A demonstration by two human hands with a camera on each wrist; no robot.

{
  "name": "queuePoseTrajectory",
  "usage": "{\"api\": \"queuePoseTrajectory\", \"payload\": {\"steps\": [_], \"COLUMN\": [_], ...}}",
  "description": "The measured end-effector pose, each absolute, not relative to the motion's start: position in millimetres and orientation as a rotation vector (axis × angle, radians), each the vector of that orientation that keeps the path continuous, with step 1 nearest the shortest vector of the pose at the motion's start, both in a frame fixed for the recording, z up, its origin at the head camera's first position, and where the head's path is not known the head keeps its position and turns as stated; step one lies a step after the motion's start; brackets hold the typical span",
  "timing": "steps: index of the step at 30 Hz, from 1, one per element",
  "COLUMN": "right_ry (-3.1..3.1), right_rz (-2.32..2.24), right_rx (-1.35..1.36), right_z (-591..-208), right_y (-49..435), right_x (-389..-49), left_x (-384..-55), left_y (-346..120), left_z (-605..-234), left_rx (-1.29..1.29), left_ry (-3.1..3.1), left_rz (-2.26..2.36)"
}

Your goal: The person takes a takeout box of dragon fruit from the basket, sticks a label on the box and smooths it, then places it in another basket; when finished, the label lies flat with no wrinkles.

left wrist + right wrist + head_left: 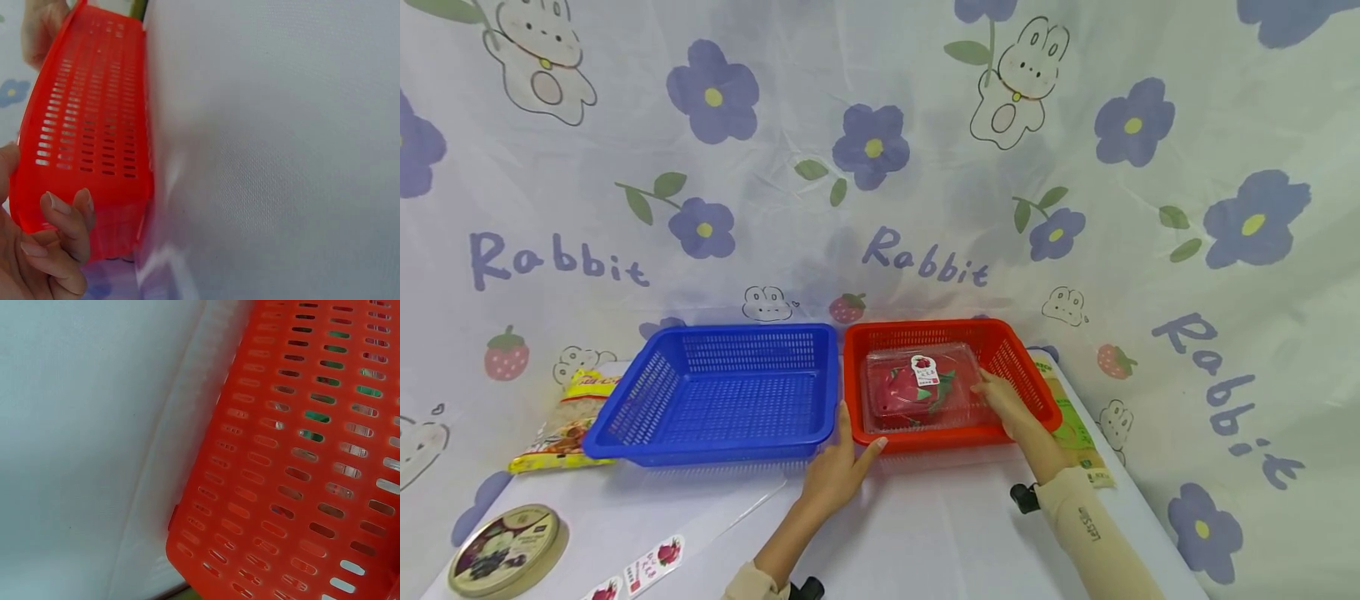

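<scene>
A red plastic basket (940,442) stands on the table at the centre right. In it lies a clear plastic box (966,412) with a pink-and-green dragon fruit (901,392) inside and a white sticker (925,370) on its lid. Reaching over the basket's right side, my right hand (1006,404) holds the right end of the box; part of its fingers is hidden. At the basket's front left corner, my left hand (835,477) grips the rim, thumb along the front edge and the other fingers bent round the corner in the left wrist view.
A blue basket (730,454) stands beside the red one on the left. A yellow food bag (568,417) leans behind it. At the front left are a round tin (508,550) and a strip of stickers (655,567). A green bag (1078,442) lies on the right.
</scene>
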State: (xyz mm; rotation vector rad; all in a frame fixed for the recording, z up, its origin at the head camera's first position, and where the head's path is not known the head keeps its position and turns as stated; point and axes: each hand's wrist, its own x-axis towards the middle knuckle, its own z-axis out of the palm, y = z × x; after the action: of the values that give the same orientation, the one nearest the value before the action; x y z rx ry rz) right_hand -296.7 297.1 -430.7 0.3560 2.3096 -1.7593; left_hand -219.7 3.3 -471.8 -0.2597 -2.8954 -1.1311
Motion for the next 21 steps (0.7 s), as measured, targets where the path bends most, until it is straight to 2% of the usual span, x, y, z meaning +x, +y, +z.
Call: {"api": "queuePoseTrajectory", "payload": {"steps": [14, 21], "right_ry": [2.54, 2.663], "right_rz": [-1.624, -1.547], "right_rx": [0.405, 0.337], "right_z": [-436, -435], "right_y": [295, 294], "right_x": [-302, -300], "left_x": [-231, -221], "left_y": [4, -2], "left_z": [-470, -452], "left_rx": [-0.27, -0.345], "left_ry": [-2.864, -2.886], "left_rz": [-1.147, -1.226]}}
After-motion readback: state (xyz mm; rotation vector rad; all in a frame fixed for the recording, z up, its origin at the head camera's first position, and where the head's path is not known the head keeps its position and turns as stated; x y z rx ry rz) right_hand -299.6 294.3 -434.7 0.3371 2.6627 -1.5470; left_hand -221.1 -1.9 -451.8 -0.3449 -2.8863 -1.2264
